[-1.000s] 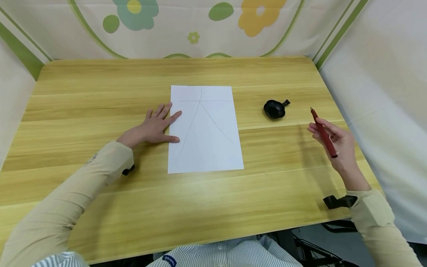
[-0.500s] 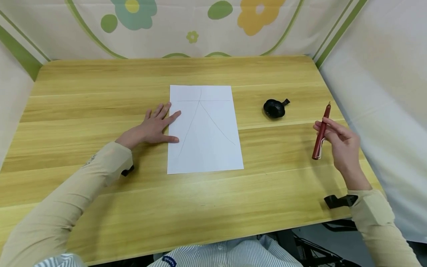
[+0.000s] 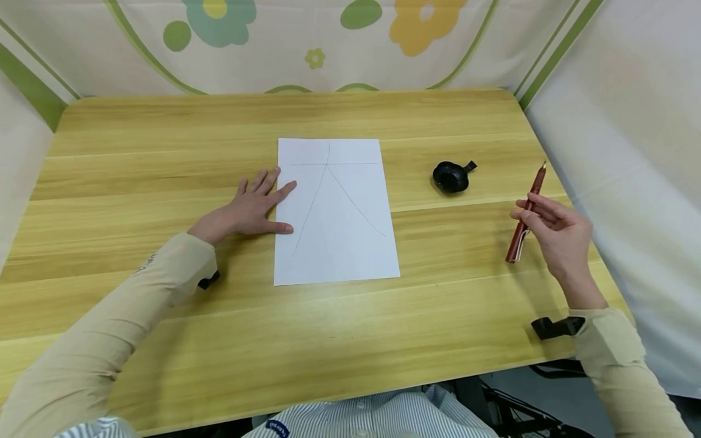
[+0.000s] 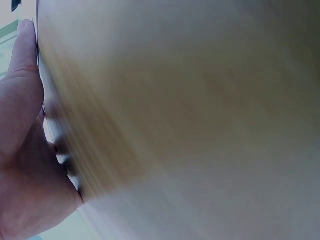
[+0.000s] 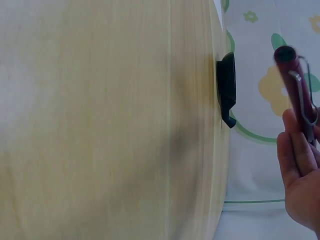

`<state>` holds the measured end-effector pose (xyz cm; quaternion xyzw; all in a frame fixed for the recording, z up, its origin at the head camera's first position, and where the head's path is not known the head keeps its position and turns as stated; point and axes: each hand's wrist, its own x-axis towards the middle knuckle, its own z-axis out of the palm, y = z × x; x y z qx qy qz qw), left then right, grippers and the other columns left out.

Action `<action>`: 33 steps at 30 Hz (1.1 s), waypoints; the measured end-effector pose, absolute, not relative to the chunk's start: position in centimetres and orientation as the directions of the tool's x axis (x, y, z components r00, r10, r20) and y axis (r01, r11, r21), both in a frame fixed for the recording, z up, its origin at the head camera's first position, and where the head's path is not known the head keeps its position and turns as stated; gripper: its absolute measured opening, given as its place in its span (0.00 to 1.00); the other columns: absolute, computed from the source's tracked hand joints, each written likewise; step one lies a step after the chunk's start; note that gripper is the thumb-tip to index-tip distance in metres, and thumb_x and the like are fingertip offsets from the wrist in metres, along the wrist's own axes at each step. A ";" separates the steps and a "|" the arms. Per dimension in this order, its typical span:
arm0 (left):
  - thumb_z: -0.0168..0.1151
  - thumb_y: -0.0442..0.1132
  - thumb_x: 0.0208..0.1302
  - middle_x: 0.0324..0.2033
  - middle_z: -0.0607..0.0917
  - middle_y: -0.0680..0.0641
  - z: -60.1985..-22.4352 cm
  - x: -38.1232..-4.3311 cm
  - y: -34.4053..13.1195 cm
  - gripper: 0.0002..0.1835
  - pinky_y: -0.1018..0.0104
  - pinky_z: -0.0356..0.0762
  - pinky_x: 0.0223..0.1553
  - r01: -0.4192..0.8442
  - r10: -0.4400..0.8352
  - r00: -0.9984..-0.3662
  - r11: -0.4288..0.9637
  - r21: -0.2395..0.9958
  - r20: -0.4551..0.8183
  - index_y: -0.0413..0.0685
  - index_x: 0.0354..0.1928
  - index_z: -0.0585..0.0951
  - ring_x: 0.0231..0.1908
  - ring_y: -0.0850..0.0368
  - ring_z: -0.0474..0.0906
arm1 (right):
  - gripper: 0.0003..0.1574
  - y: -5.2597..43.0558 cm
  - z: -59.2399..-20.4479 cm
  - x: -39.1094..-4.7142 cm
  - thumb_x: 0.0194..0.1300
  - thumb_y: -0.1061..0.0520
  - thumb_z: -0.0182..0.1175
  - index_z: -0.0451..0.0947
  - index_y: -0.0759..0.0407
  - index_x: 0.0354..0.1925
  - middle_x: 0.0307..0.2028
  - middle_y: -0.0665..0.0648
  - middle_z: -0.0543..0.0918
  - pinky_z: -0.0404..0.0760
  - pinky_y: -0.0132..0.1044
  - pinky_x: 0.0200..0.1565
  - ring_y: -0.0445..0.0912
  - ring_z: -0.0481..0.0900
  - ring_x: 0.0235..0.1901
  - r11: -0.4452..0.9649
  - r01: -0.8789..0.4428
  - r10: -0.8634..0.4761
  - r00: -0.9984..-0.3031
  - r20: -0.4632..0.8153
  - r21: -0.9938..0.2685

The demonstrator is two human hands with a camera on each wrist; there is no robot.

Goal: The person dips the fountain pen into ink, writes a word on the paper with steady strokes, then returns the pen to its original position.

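Observation:
A white sheet of paper (image 3: 339, 243) lies mid-table, with thin drawn lines: one across near the top, and a curve and a slanting line that branch below it. My left hand (image 3: 249, 210) rests with spread fingers on its left edge, thumb and index finger on the paper. Off to the right, my right hand (image 3: 561, 234) pinches a dark red pen (image 3: 526, 222) above the table, its tip pointing up and away and its clip end toward me. In the right wrist view the pen (image 5: 295, 87) shows its round end and wire clip.
A small black rounded object (image 3: 451, 177) with a short tab lies on the wooden table (image 3: 164, 134) between the paper and my right hand. White cloth walls (image 3: 630, 152) with green stripes stand at the back and sides. Black cameras sit at both wrists.
In my right fingers the pen has turned, its tip swinging from up-left to up-right and its clip end moving left. The right hand shifted slightly right. My left hand and the paper stay put.

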<state>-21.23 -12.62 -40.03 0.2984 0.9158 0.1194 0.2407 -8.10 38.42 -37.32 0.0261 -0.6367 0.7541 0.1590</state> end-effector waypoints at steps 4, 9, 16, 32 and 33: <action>0.57 0.65 0.59 0.73 0.25 0.39 -40.0 -21.2 -12.6 0.52 0.30 0.24 0.64 0.488 0.604 -0.707 0.793 0.365 -0.368 0.57 0.75 0.40 0.72 0.36 0.21 | 0.22 38.8 -37.3 -8.5 0.60 0.74 0.57 0.75 0.74 0.54 0.36 0.49 0.88 0.81 0.24 0.36 0.39 0.86 0.28 0.138 -0.176 0.186 -0.962 0.200 -0.975; 0.57 0.65 0.59 0.73 0.26 0.38 -39.7 -21.2 -12.6 0.52 0.30 0.24 0.64 0.484 0.602 -0.710 0.794 0.368 -0.366 0.56 0.75 0.40 0.72 0.36 0.21 | 0.23 39.2 -37.0 -9.6 0.63 0.66 0.59 0.76 0.61 0.58 0.34 0.27 0.81 0.75 0.15 0.30 0.24 0.81 0.27 0.617 -0.091 0.115 -0.972 0.204 -0.782; 0.57 0.65 0.59 0.73 0.26 0.38 -39.8 -21.1 -12.5 0.52 0.29 0.25 0.64 0.493 0.606 -0.708 0.792 0.359 -0.363 0.56 0.75 0.40 0.72 0.35 0.21 | 0.25 39.0 -37.5 -12.0 0.62 0.66 0.58 0.75 0.62 0.58 0.39 0.61 0.85 0.67 0.15 0.22 0.13 0.68 0.25 0.832 -0.127 0.002 -0.973 0.232 -0.540; 0.56 0.67 0.58 0.73 0.26 0.38 -40.1 -21.0 -12.6 0.52 0.30 0.25 0.64 0.497 0.607 -0.711 0.790 0.358 -0.354 0.57 0.75 0.40 0.72 0.35 0.22 | 0.24 38.5 -39.1 -16.3 0.57 0.69 0.60 0.75 0.65 0.54 0.40 0.72 0.80 0.78 0.55 0.33 0.62 0.80 0.32 0.928 -0.338 -0.309 -0.934 0.181 -0.157; 0.56 0.67 0.58 0.73 0.26 0.38 -40.0 -21.0 -12.6 0.52 0.30 0.25 0.65 0.495 0.606 -0.712 0.791 0.359 -0.354 0.57 0.75 0.40 0.72 0.36 0.22 | 0.24 38.4 -39.1 -16.4 0.57 0.69 0.60 0.76 0.65 0.54 0.40 0.72 0.80 0.77 0.56 0.32 0.62 0.80 0.32 0.929 -0.343 -0.316 -0.931 0.181 -0.142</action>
